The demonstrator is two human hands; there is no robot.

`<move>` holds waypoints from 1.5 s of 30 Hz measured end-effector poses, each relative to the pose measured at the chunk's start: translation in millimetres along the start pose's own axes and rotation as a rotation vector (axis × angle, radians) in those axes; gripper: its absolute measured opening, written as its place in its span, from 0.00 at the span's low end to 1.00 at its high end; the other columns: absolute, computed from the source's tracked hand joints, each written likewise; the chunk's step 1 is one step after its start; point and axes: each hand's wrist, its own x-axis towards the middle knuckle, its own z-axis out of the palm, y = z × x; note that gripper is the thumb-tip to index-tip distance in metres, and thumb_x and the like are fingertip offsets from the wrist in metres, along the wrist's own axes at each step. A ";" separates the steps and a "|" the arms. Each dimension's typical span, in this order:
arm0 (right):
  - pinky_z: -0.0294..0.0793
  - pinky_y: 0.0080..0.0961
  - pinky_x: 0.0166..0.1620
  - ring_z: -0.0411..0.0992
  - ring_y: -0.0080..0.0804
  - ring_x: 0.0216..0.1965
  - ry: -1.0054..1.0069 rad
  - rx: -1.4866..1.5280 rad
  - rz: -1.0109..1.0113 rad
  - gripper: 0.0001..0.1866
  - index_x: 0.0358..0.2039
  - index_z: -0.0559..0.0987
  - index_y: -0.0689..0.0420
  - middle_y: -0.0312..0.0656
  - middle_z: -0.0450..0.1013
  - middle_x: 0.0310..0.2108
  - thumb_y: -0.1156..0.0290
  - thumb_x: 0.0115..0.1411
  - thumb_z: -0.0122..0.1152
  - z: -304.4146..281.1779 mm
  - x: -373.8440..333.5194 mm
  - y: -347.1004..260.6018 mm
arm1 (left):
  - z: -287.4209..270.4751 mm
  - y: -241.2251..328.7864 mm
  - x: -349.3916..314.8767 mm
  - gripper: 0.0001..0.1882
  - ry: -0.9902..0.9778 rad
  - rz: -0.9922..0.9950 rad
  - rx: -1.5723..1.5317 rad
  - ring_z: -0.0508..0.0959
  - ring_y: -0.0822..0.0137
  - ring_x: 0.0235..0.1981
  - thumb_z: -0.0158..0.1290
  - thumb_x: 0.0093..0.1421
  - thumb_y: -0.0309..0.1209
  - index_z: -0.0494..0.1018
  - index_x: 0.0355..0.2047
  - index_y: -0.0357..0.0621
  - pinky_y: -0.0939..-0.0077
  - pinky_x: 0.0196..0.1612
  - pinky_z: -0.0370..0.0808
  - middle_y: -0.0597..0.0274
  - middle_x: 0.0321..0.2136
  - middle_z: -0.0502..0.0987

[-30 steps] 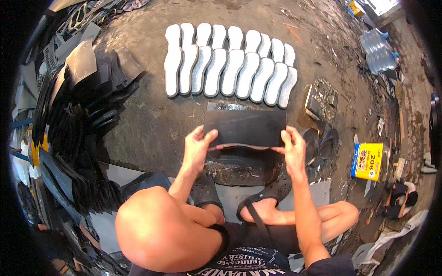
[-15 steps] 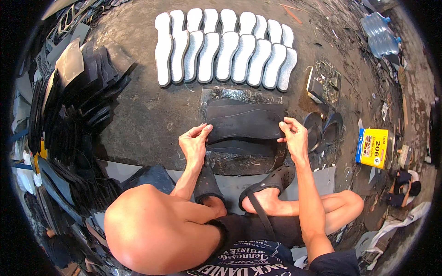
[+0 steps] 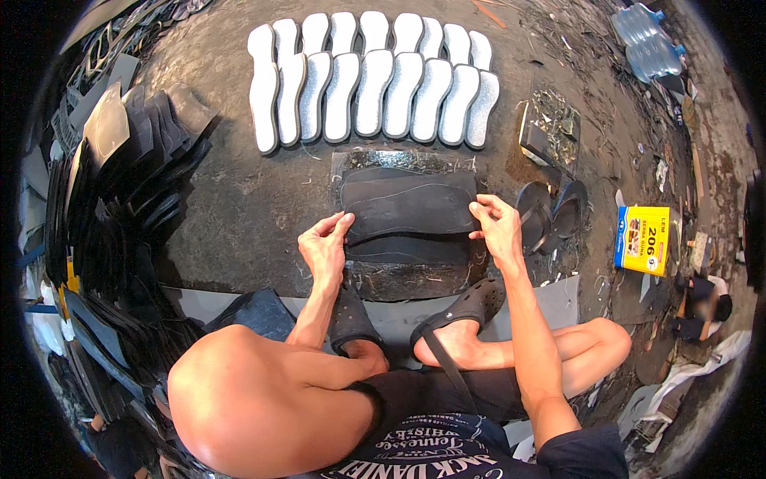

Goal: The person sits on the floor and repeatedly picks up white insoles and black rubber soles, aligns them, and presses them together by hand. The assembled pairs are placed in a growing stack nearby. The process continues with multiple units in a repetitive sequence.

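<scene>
Between my hands lies a dark rubber sole sheet (image 3: pixel 411 209), its face marked with curved pale outline lines. My left hand (image 3: pixel 323 243) pinches its left end between thumb and fingers. At the opposite end, my right hand (image 3: pixel 498 227) is closed on the right edge in the same way. Under the sheet, more black sole pieces (image 3: pixel 415 250) show along its near side. All of them rest on a dark, worn board (image 3: pixel 383 279) smeared with shiny residue, just beyond my clog-covered feet (image 3: pixel 355 315).
Two rows of white-topped soles (image 3: pixel 373 96) lie beyond the board. Tall stacks of dark sheets (image 3: pixel 104 207) stand at left. Rightward are a glue-crusted block (image 3: pixel 550 132), black sandals (image 3: pixel 550 215), a yellow-blue tin (image 3: pixel 643 239) and clear plastic bottles (image 3: pixel 648 48). Another person (image 3: pixel 702 307) sits far right.
The whole scene has shifted slightly left and up in the picture. Both hands keep their pinch on the sheet's ends, which looks nearly unmoved on the board.
</scene>
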 end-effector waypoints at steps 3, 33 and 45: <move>0.88 0.26 0.32 0.81 0.22 0.38 -0.039 -0.047 0.053 0.24 0.61 0.82 0.66 0.42 0.85 0.40 0.64 0.71 0.72 -2.5 -0.8 -0.2 | 1.0 2.6 0.0 0.18 0.009 -0.007 0.012 0.76 0.77 0.27 0.76 0.61 0.33 0.89 0.47 0.34 0.79 0.32 0.72 0.64 0.31 0.87; 0.48 0.53 0.82 0.53 0.44 0.83 -0.199 -0.862 -0.824 0.33 0.81 0.62 0.56 0.47 0.58 0.82 0.56 0.81 0.46 112.3 -12.9 19.0 | 52.3 4.1 6.2 0.33 -0.358 0.944 0.909 0.55 0.47 0.82 0.50 0.77 0.36 0.60 0.79 0.43 0.38 0.82 0.47 0.52 0.80 0.60; 0.41 0.65 0.82 0.44 0.56 0.85 0.290 -0.894 -0.468 0.37 0.83 0.53 0.60 0.53 0.47 0.85 0.56 0.82 0.44 110.6 -15.3 39.0 | 0.5 -15.3 25.0 0.35 -0.337 0.532 1.030 0.36 0.42 0.85 0.30 0.84 0.46 0.38 0.86 0.52 0.26 0.80 0.31 0.56 0.86 0.38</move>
